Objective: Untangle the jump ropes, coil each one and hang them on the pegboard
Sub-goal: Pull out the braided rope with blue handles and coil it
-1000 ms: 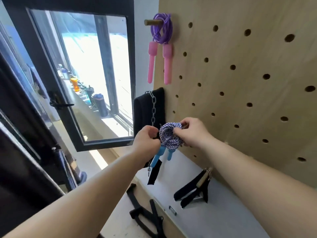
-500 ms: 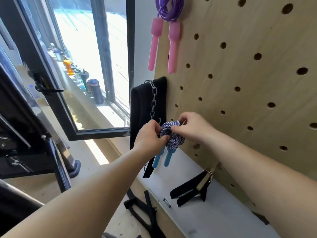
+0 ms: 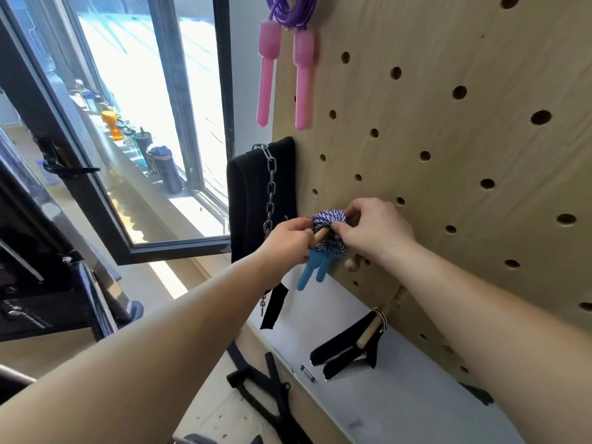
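A blue-and-white braided jump rope, coiled, sits against the plywood pegboard, its two blue handles hanging down. A wooden peg pokes through the coil's middle. My left hand pinches the coil's left side by the peg's tip. My right hand pinches the right side of the coil. A purple jump rope with pink handles hangs coiled at the board's top left.
A black strap with a metal chain hangs left of the coil. Another peg sticks out just below my right hand. A black handle strap hangs lower down. An open window with bottles on its sill is at left.
Both hands carried the coil closer to the board and slightly down; a wooden peg now shows through the coil's middle. The view has tilted down, cropping the purple rope's peg.
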`<control>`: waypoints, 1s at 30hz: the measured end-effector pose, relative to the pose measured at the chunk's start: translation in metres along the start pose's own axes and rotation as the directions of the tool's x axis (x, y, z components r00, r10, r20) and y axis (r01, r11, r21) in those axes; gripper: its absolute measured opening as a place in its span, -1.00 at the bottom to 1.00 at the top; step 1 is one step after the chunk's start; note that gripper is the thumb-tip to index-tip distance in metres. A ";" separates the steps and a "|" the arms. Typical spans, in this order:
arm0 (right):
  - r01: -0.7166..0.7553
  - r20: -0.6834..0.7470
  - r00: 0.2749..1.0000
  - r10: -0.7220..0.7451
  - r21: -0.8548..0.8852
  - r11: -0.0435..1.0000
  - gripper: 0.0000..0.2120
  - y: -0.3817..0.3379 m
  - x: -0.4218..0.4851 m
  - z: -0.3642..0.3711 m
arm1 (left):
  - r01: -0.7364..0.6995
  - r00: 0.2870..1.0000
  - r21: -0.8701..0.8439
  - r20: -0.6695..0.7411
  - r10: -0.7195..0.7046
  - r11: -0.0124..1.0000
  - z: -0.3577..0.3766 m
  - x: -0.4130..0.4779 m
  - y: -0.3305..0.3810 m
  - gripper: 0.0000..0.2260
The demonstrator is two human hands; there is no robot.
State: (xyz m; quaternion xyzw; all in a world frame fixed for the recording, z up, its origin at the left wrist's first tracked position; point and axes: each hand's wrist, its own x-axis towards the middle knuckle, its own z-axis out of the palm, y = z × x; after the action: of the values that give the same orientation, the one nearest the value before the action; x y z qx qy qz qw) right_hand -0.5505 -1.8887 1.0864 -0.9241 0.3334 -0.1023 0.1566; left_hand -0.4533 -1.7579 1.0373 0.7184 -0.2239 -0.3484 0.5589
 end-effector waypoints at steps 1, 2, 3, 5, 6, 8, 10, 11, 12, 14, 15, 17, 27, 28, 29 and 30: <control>-0.016 -0.020 1.000 0.016 -0.009 1.000 -0.73 0.002 0.000 0.001 | 0.036 0.999 -0.007 0.033 -0.035 0.999 0.001 0.000 0.003 -0.70; -0.035 -0.044 0.998 0.034 -0.024 0.999 -0.73 0.003 0.001 0.002 | 0.063 0.997 -0.002 0.054 -0.063 0.998 0.002 -0.001 0.006 -0.70; -0.051 -0.066 0.997 0.049 -0.035 0.998 -0.74 0.003 0.002 0.003 | 0.081 0.994 -0.004 0.067 -0.081 0.997 0.004 0.000 0.008 -0.69; -0.074 -0.088 0.994 0.071 -0.025 0.997 -0.74 0.002 0.002 0.005 | 0.092 0.993 -0.020 0.073 -0.091 0.996 0.006 -0.001 0.013 -0.68; -0.075 -0.093 0.993 0.075 -0.004 0.997 -0.73 0.000 0.000 0.005 | 0.093 0.994 -0.026 0.062 -0.091 0.995 0.006 -0.003 0.014 -0.69; -0.041 -0.116 0.992 0.044 0.031 0.999 -0.73 0.001 -0.008 0.003 | 0.068 0.998 -0.026 -0.009 -0.068 0.997 0.007 -0.009 0.010 -0.75; 0.048 -0.165 0.985 -0.044 0.019 0.999 -0.77 0.000 -0.024 -0.002 | 0.029 0.991 0.001 -0.132 -0.029 1.000 0.003 -0.015 0.000 -0.79; 0.101 -0.183 0.978 -0.095 0.019 0.995 -0.80 -0.003 -0.035 -0.004 | 0.025 0.980 0.013 -0.196 -0.022 1.000 0.000 -0.020 -0.007 -0.74; 0.152 -0.182 0.973 -0.143 0.036 0.988 -0.83 -0.006 -0.047 -0.005 | 0.025 0.970 0.025 -0.244 -0.019 0.999 -0.002 -0.026 -0.016 -0.69; 0.232 -0.151 0.965 -0.217 0.093 0.968 -0.85 -0.015 -0.072 0.002 | 0.024 0.956 0.051 -0.293 -0.008 0.998 -0.007 -0.046 -0.033 -0.68; 0.252 -0.125 0.963 -0.238 0.115 0.961 -0.84 -0.018 -0.086 0.008 | 0.023 0.953 0.066 -0.304 -0.002 0.998 -0.008 -0.062 -0.044 -0.70; 0.269 -0.037 0.963 -0.266 0.127 0.955 -0.81 -0.026 -0.112 0.024 | 0.015 0.953 0.107 -0.304 0.018 0.994 -0.011 -0.095 -0.068 -0.71; 0.284 0.613 0.708 -0.351 0.209 0.936 -0.82 -0.066 -0.254 0.143 | 0.298 0.892 0.080 -0.379 -0.247 0.951 -0.019 -0.303 -0.240 -0.77; 0.279 0.644 0.680 -0.352 0.217 0.936 -0.83 -0.071 -0.269 0.157 | 0.317 0.880 0.062 -0.391 -0.269 0.946 -0.020 -0.322 -0.255 -0.77; 0.280 0.674 0.651 -0.349 0.214 0.936 -0.83 -0.077 -0.285 0.170 | 0.341 0.863 0.048 -0.412 -0.293 0.939 -0.022 -0.342 -0.269 -0.78; 0.287 0.705 0.619 -0.345 0.206 0.936 -0.83 -0.084 -0.301 0.182 | 0.363 0.840 0.030 -0.443 -0.313 0.931 -0.023 -0.363 -0.284 -0.79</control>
State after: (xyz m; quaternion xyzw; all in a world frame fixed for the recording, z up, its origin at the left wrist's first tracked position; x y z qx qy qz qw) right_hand -0.6756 -1.5921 0.9221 -0.9245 0.0710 0.2372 0.2898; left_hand -0.6936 -1.4069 0.8589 0.8359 0.0161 -0.2607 0.4827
